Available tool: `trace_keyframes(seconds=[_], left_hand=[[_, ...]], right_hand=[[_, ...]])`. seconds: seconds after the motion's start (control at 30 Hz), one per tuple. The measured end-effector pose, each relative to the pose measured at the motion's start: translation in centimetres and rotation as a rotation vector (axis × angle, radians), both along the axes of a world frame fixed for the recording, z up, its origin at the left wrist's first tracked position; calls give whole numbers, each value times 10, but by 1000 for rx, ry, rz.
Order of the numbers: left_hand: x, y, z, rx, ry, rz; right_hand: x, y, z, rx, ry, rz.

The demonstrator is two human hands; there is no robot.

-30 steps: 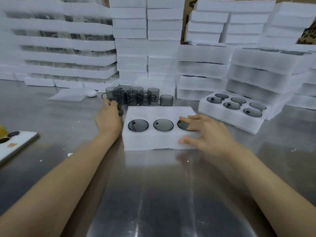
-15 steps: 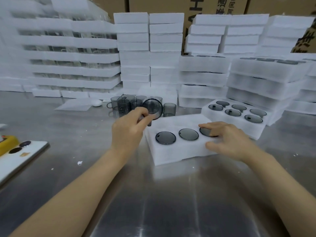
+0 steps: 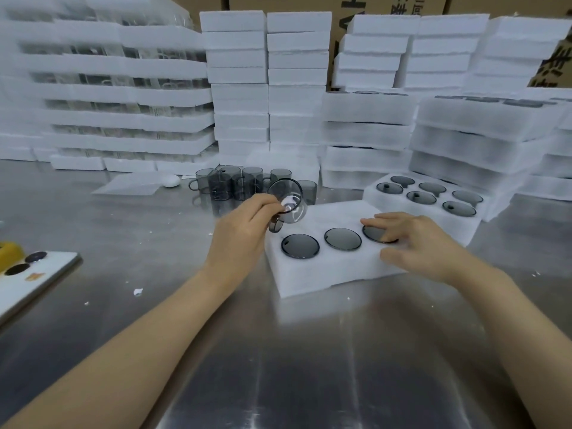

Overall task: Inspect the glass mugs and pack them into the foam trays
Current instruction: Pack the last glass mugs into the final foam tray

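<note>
My left hand [image 3: 240, 235] holds a smoky grey glass mug [image 3: 288, 201] tipped on its side, just above the back left corner of a white foam tray [image 3: 312, 274]. The tray's front row holds three mugs, seen as dark round discs [image 3: 342, 239]. On the tray's right end rests my right hand [image 3: 414, 243], fingers straight on the rightmost disc and thumb against the front edge. A cluster of several loose grey mugs [image 3: 235, 184] stands on the steel table behind my left hand.
A second foam tray [image 3: 399, 199] filled with several mugs lies at the right rear. Tall stacks of foam trays [image 3: 266, 85] wall the back and both sides. A white phone [image 3: 28, 280] and a yellow object lie at the left edge.
My left hand picked a mug from the cluster, lifted it and brought it over the tray's back left corner. The right hand stayed on the tray's right end.
</note>
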State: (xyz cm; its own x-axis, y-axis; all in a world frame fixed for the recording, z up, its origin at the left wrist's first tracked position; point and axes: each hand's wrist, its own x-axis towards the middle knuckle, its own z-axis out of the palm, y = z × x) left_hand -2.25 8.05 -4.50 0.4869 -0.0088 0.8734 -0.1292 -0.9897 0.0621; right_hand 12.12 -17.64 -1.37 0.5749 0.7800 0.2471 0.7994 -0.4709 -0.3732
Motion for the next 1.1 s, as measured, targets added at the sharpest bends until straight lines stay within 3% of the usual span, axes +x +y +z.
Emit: trace_keyframes(seconds=[0.23,0.37,0.5,0.67,0.83,1.1], left_hand=[[0,-2,4,-176,-44,-6],[1,-3,7,-268,-122,155],[2,-2,8,-264,-164,137],[2,-2,10,-268,-126,26],[2,-3,13,-574,-54,-156],[1,-19,14,-433,-81,-180]], right_hand=[[-5,3,1,-53,-212,-45],[-11,3,5,-83,-223,-20],[-16,0,12,-123,-228,-3],[-27,7,14,-140,-295,70],[-31,8,14,-121,-301,77],[-32,8,13,-120,-282,74]])
